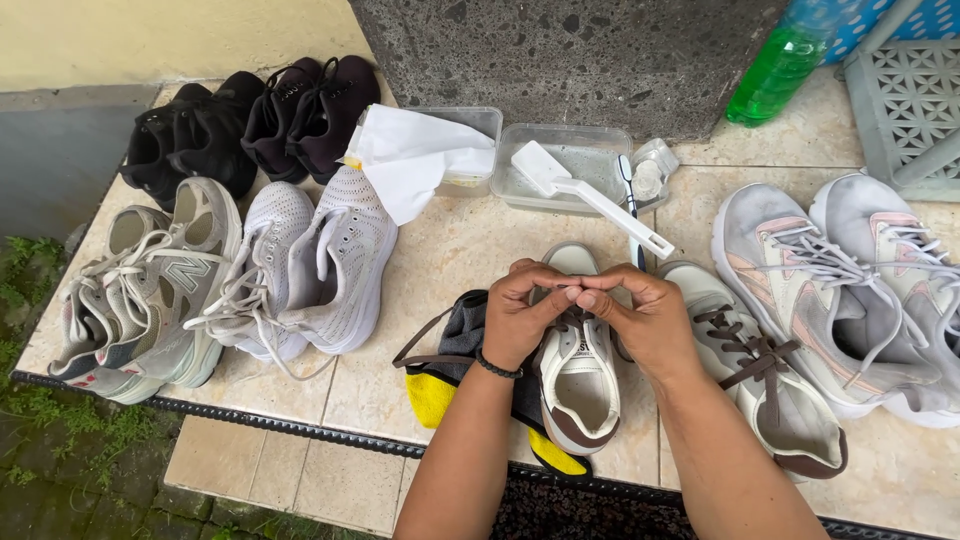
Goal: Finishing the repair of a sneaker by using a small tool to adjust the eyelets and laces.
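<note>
A white sneaker with brown trim (pixel 580 385) lies toe-away on the tiled ledge, resting partly on a grey and yellow cloth (pixel 440 390). My left hand (pixel 520 315) and my right hand (pixel 650 320) meet over its tongue, fingertips pinched together on its brown lace (pixel 425 340), which trails off to the left. Its mate, a white sneaker with brown laces (pixel 760 385), sits just to the right of my right hand. Which hand grips the lace more firmly is hidden by the fingers.
White knit sneakers (pixel 320 260), grey sneakers (pixel 140 290) and black shoes (pixel 230 125) stand at left. Pale pink-grey sneakers (pixel 850 290) are at right. Behind sit two clear tubs (pixel 570 165) with a white brush (pixel 590 195), crumpled paper (pixel 410 160), a green bottle (pixel 775 70). The ledge edge (pixel 330 435) runs along the front.
</note>
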